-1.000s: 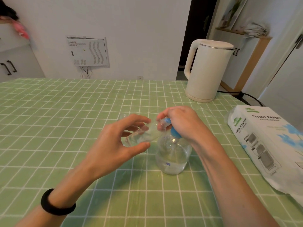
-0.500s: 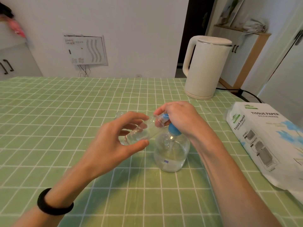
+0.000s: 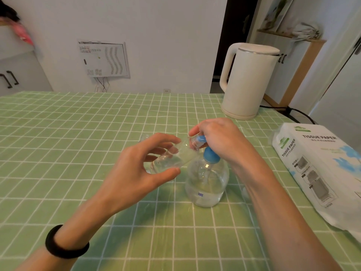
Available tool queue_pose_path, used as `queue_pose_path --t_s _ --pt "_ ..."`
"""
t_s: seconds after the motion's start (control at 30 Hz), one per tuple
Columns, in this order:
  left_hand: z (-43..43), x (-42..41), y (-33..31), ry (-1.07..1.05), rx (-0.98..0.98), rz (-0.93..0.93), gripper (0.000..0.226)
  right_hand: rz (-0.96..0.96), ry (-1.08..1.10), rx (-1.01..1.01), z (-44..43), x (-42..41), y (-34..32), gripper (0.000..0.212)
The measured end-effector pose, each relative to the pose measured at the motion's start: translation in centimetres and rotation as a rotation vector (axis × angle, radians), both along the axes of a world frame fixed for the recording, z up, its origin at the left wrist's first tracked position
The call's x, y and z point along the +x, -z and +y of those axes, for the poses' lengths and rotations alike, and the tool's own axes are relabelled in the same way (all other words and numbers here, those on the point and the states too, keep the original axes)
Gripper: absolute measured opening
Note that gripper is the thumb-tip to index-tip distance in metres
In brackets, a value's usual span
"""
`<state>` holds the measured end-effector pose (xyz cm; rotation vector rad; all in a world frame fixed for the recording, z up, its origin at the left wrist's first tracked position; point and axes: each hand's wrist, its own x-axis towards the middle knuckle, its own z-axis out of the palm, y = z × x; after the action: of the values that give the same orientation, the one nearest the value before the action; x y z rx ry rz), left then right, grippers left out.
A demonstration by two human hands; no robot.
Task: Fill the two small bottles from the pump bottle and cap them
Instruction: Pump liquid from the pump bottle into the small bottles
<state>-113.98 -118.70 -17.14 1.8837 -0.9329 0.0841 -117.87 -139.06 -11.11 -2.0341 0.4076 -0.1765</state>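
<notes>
At frame centre, your left hand gripped the small bottle (tilted, partly filled with clear liquid), its mouth at the blue pump head. Your right hand curled round that head atop the pump bottle, which stood on the green checked cloth.

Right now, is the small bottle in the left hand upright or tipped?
Tipped: the small bottle lies nearly sideways, its mouth raised toward the pump bottle.

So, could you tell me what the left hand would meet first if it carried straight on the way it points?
Likely the blue nozzle, which sits at the mouth of the small bottle the left hand holds; the right hand on the pump bottle comes next.
</notes>
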Motion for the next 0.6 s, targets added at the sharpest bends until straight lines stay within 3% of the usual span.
queue_pose_path --t_s 0.23,0.6 --pt "0.05 -0.04 0.28 -0.027 0.024 -0.006 0.049 0.031 0.014 0.103 0.85 -0.49 0.58 0.037" --pt "0.06 0.00 0.07 -0.003 0.005 0.006 0.052 -0.013 0.024 0.012 0.45 -0.26 0.15 0.036"
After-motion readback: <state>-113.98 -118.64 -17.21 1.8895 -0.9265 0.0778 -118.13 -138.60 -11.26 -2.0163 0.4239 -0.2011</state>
